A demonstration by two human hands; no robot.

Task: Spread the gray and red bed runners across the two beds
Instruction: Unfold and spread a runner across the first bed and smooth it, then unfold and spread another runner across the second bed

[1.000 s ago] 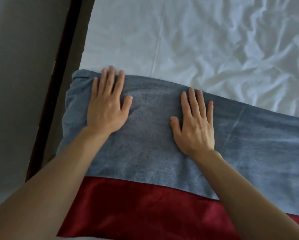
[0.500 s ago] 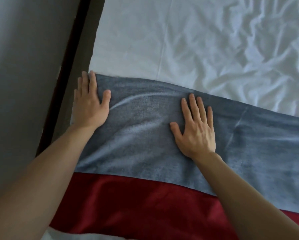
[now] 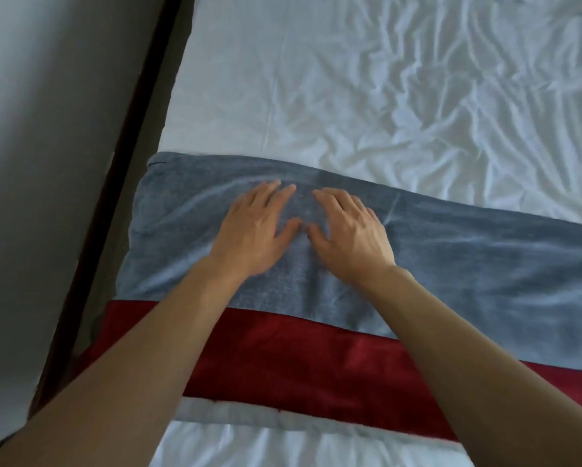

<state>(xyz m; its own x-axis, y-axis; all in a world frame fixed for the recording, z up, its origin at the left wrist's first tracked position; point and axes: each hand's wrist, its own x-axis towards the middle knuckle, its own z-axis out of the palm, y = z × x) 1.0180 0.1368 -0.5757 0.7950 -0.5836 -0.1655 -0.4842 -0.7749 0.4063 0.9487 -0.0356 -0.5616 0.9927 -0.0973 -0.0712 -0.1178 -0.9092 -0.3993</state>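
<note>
Hands [image 3: 254,227] [image 3: 351,230] flat, seemingly pressing gray runner [image 3: 468,264]

gray runner [image 3: 451,264]: flat across bed, faint creases | red runner [image 3: 299,362]: flat, touching gray's near edge

From twelve to three o'clock the wrinkled white sheet [image 3: 400,96] lies bare, open room for a hand to sweep, and the gray runner [image 3: 485,264] is also uncovered toward three o'clock. Toward nine o'clock the way is short: the runner's end sits at the mattress edge, just beside a dark frame strip [image 3: 114,183] and a gray wall [image 3: 40,163]. At centre the left hand [image 3: 252,230] and right hand [image 3: 350,234] lie flat, thumbs nearly touching, with little gap between them.
</note>
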